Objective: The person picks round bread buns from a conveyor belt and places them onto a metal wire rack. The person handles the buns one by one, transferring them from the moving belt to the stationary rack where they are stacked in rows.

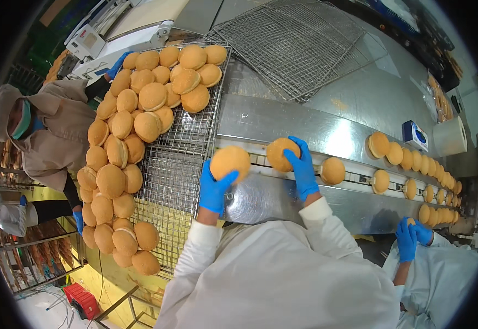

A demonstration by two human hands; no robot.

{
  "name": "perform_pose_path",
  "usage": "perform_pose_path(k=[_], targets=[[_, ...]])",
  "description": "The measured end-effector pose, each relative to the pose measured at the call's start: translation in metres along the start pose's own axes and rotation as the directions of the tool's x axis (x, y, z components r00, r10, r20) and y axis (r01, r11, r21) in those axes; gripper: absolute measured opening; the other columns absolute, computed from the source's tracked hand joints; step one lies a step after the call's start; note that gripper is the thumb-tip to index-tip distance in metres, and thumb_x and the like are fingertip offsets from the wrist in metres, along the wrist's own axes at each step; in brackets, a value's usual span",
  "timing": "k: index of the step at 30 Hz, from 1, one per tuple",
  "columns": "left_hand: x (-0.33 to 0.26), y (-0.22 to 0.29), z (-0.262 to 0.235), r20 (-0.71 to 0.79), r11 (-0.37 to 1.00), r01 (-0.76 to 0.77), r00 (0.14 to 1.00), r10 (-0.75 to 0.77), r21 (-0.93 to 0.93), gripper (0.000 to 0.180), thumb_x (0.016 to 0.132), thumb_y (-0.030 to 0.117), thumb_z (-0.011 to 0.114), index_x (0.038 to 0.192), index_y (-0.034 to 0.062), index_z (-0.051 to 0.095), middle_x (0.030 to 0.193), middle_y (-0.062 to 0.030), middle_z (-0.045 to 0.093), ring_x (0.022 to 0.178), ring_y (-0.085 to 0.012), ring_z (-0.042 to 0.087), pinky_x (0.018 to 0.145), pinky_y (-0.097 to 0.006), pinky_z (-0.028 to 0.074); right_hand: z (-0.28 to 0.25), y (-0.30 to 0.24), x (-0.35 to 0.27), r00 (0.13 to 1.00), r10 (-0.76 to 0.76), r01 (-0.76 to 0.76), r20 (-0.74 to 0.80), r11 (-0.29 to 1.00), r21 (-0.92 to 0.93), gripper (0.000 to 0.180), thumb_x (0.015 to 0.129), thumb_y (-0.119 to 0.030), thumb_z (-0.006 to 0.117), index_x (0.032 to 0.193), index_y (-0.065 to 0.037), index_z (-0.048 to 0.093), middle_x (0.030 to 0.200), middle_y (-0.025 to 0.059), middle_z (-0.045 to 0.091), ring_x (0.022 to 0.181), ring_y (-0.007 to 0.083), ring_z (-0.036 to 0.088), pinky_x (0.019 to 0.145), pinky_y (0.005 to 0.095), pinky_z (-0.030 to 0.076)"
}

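In blue gloves, both of my hands are at the near end of a narrow conveyor point(349, 177). My left hand point(212, 189) is closed round a golden round bun point(231, 162), held beside the conveyor's left end. Closed on a second bun point(279, 155), my right hand point(304, 170) is over the conveyor, thumb and fingers on the bun's right side. Just right of it, a single bun point(332, 170) lies on the conveyor, with a line of spaced buns beyond. On my left, a wire rack point(165, 178) carries many piled buns point(110, 181).
Empty wire racks point(299, 44) lie on the steel table point(354, 104). Rows of buns point(395, 153) flank the conveyor at right, near a blue-and-white box point(414, 135) and a white roll point(450, 136). Co-workers stand left point(58, 131) and right point(436, 274). A red crate point(81, 300) sits on the floor.
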State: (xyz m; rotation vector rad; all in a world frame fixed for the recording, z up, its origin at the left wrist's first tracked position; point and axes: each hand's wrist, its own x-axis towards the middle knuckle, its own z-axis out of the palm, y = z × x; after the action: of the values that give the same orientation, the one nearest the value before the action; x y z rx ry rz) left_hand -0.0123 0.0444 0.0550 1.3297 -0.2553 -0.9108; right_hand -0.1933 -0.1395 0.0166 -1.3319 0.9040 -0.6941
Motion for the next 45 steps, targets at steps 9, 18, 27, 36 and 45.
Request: perform_pose_path(k=[9,18,27,36,45], targets=[[0.058,-0.067,0.021,0.133,0.232,-0.254,0.89,0.436,0.939,0.055,0.09,0.029,0.064,0.141,0.0148,0.048,0.143,-0.0245,0.04,0.12,-0.0424,0.05,0.103,-0.048,0.041,-0.018,-0.01,-0.013,0.837,-0.497,0.244,-0.231,0.715,-0.655,0.043,0.078,-0.01,0.076,0.118,-0.006,0.061,0.125,0.0147,0.056,0.124,0.0334,0.047,0.109,0.0436,0.034],[-0.031,0.016,-0.006,0.21,0.344,-0.35,0.9,0.383,0.871,0.042,0.086,0.024,0.067,0.124,0.007,0.061,0.134,-0.02,0.052,0.12,-0.0369,0.052,0.101,-0.047,0.042,0.11,-0.074,-0.002,0.951,-0.191,0.235,0.244,0.958,-0.165,0.029,0.09,-0.005,0.062,0.119,-0.002,0.061,0.12,0.0071,0.061,0.106,0.019,0.057,0.093,0.0322,0.045],[-0.208,0.054,-0.221,-0.587,0.475,0.412,0.203,0.784,0.777,0.055,0.083,0.027,0.075,0.127,-0.0006,0.055,0.122,-0.0212,0.059,0.114,-0.0386,0.054,0.098,-0.046,0.044,0.358,-0.023,-0.134,0.272,-0.247,0.806,0.93,0.586,-0.08,0.069,0.075,-0.049,0.076,0.124,-0.003,0.059,0.133,0.0209,0.05,0.127,0.0377,0.045,0.109,0.047,0.033],[-0.215,0.128,-0.298,-0.233,0.162,0.177,0.855,0.464,0.971,0.082,0.066,0.028,0.086,0.138,0.0088,0.051,0.13,-0.0138,0.058,0.119,-0.0346,0.051,0.103,-0.045,0.041,0.329,-0.051,-0.149,0.422,0.169,0.192,0.891,0.944,-0.27,0.069,0.069,-0.032,0.083,0.123,-0.003,0.051,0.128,0.0222,0.055,0.119,0.0383,0.054,0.098,0.0448,0.045],[-0.122,0.118,-0.318,-0.124,-0.257,0.106,0.991,-0.056,0.961,0.103,0.048,0.019,0.09,0.139,0.0126,0.045,0.118,-0.0097,0.056,0.116,-0.032,0.046,0.098,-0.045,0.039,0.087,-0.015,0.012,0.96,0.14,-0.162,0.244,0.984,0.075,0.056,0.079,-0.016,0.074,0.129,-0.009,0.052,0.127,0.0115,0.052,0.116,0.0246,0.055,0.098,0.0384,0.049]])
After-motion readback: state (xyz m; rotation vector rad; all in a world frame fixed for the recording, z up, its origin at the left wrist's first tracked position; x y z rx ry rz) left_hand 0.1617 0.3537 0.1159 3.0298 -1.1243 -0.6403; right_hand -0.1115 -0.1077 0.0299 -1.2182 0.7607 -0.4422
